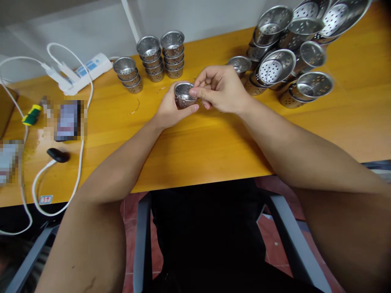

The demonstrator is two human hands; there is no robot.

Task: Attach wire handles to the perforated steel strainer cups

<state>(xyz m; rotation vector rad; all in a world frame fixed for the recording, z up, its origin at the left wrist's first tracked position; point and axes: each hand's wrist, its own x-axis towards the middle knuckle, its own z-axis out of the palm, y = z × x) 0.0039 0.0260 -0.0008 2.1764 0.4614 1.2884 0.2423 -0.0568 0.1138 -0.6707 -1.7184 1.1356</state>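
Observation:
A small perforated steel cup is held just above the yellow wooden table, near its middle. My left hand wraps around the cup's left side and bottom. My right hand is closed in a pinch at the cup's right rim, thumb and forefinger pressed together on the edge. Whether a thin wire sits in that pinch is too small to tell.
Three neat stacks of the same cups stand at the back centre. A loose heap of cups lies at the back right. A white power strip with cables, a black object and a green-yellow tool occupy the left.

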